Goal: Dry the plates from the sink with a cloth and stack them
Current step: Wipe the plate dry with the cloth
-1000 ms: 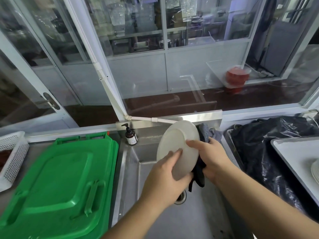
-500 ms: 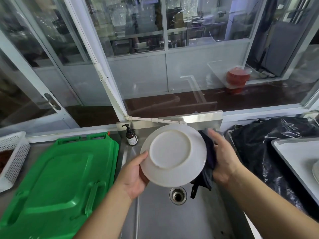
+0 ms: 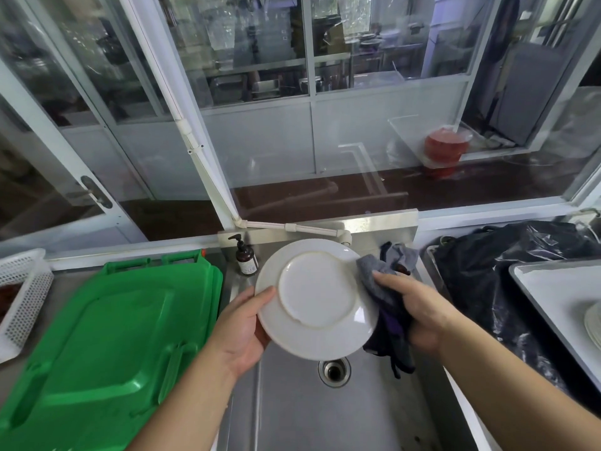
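Observation:
A white plate (image 3: 317, 297) is held over the steel sink (image 3: 292, 415), its underside with the round foot ring facing me. My left hand (image 3: 245, 330) grips its left rim, thumb on the underside. My right hand (image 3: 419, 307) holds a dark grey cloth (image 3: 380, 281) against the plate's right rim; the cloth's lower end hangs down behind the plate. The edge of a stack of white plates (image 3: 593, 323) shows on a white tray (image 3: 553, 304) at the far right.
A green plastic lid (image 3: 107, 346) lies left of the sink, a white perforated basket (image 3: 22, 294) beyond it. A brown pump bottle (image 3: 245, 260) stands at the sink's back left corner. A black plastic bag (image 3: 494, 278) lies right of the sink. The drain (image 3: 334, 372) is below the plate.
The plate has been turned from edge-on to underside facing me. My left hand has shifted to its left rim. My right hand has brought the cloth over onto the right rim.

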